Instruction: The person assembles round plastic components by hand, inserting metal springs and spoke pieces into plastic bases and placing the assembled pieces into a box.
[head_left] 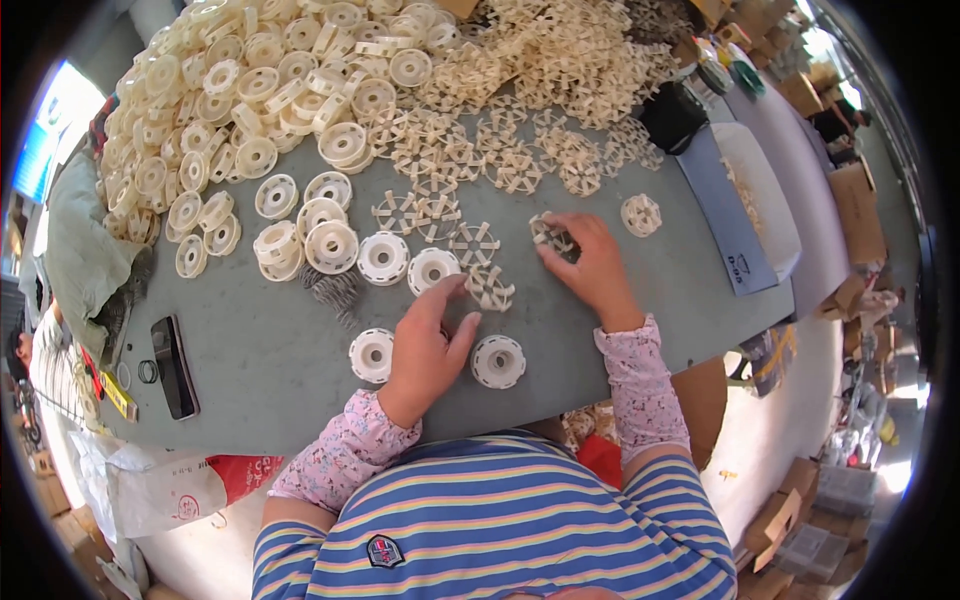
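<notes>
We find the near edge of the table (260,400) close before the striped shirt (500,500), bending upward on both sides. The right wheel (513,366) lies just beside the left thumb, set in from that edge; the left wheel (366,352) is partly covered by the left hand (415,350). That hand has thumb and fingers parted. Its fingertips are at the near star (492,292); we cannot tell whether they touch it.

Toward the left edge we note the phone (174,367) and, nearer the rim, the yellow cutter (120,396). Between phone and left wheel, a broad stretch of table surface gives room to move.

The right hand (592,262) pinches the held star (548,236) between thumb and fingers, which hide part of it. Table surface also shows from this hand to the box (728,225) at the right edge, with the round part (641,215) lying between.

Farther off, the wheel pile (250,90) and star pile (560,60) take up the far side. Pieces overlap there, and we cannot count them. The black item (672,117) beside the box is too dark to identify.
</notes>
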